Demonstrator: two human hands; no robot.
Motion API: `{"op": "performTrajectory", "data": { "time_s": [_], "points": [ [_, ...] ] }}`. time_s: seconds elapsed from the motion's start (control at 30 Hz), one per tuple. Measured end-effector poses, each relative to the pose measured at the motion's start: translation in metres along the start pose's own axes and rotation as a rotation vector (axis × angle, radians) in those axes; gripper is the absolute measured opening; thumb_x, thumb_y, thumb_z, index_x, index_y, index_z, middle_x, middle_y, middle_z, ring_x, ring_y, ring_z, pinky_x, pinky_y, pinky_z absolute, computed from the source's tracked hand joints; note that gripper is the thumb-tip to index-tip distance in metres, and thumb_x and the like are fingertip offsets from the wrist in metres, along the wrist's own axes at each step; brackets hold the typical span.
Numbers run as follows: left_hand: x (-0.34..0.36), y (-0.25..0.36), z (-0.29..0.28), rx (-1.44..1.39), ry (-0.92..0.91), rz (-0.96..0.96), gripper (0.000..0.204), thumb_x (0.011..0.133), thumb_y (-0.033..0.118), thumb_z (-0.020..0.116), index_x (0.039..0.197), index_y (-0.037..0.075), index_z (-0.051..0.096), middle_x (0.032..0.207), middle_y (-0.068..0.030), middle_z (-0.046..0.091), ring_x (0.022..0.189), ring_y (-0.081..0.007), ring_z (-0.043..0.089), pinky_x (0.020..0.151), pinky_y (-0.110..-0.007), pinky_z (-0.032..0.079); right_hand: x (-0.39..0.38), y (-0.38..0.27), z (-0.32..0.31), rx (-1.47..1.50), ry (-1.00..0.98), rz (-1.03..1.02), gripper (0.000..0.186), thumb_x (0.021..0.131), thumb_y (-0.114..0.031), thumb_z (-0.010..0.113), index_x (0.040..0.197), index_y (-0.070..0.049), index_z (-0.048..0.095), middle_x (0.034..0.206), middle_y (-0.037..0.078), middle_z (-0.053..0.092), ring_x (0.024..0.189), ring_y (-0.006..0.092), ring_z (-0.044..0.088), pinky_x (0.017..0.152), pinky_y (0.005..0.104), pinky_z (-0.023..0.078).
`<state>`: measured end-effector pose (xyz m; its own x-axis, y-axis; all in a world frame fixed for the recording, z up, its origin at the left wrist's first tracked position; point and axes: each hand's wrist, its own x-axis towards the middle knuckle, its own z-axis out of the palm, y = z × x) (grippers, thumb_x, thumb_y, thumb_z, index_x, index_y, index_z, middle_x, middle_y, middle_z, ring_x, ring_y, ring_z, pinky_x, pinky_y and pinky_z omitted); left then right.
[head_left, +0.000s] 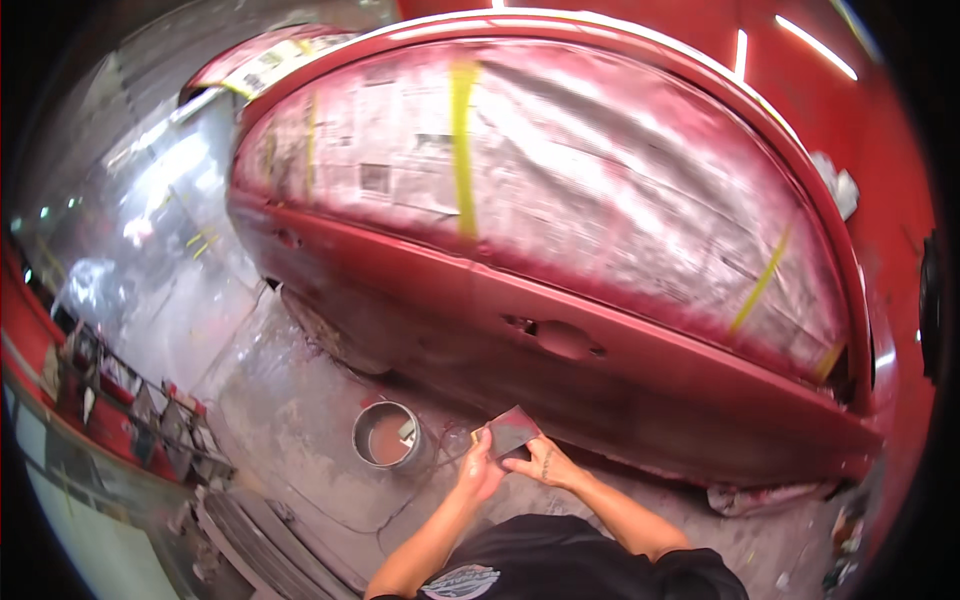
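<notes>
From my feed, the left hand (480, 472) and right hand (546, 463) have their fingers closed on 1 dark, flat sheet (512, 431), pinched at its lower edges. The sheet sits in front of the lower car side, apparently clear of it.

The masking is done: paper-like covering (610, 190) and yellow tape (463, 150) fill the windows. The door panel (400, 265) is uniformly dull red; I can't tell how much of it is finished, so I judge this a pause partway.

For moving, I have floor (300, 420) opening out to the left. The bucket (359, 440) stands just left of the left hand, and the panel's lower edge bounds me ahead.
</notes>
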<state>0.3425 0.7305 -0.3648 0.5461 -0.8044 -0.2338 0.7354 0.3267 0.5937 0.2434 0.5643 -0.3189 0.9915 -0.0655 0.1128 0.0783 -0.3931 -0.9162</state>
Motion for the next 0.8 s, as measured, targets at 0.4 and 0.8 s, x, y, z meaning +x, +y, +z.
{"op": "performTrajectory", "data": {
  "time_s": [0.4,0.8],
  "points": [
    [-0.002,0.124,-0.031,-0.402,-0.107,-0.057,0.066,0.113,0.053,0.047,0.161,0.008,0.039,0.163,-0.0206,0.045,0.15,-0.0443,0.045,0.117,-0.067,0.044,0.122,-0.008,0.036,0.223,0.412,0.255,0.032,0.097,-0.01,0.059,0.121,0.008,0.072,0.088,0.007,0.073,0.078,0.0085,0.064,0.077,0.0287,0.057],
    [0.115,0.234,-0.149,-0.031,0.12,0.049,0.062,0.113,0.047,0.052,0.159,0.009,0.034,0.16,-0.0227,0.045,0.141,-0.0553,0.05,0.11,-0.071,0.05,0.374,-0.308,-0.306,-0.471,0.959,-0.631,0.033,0.098,-0.014,0.059,0.12,0.006,0.075,0.096,0.005,0.076,0.083,0.0122,0.065,0.078,0.0282,0.054]
  ]
}}
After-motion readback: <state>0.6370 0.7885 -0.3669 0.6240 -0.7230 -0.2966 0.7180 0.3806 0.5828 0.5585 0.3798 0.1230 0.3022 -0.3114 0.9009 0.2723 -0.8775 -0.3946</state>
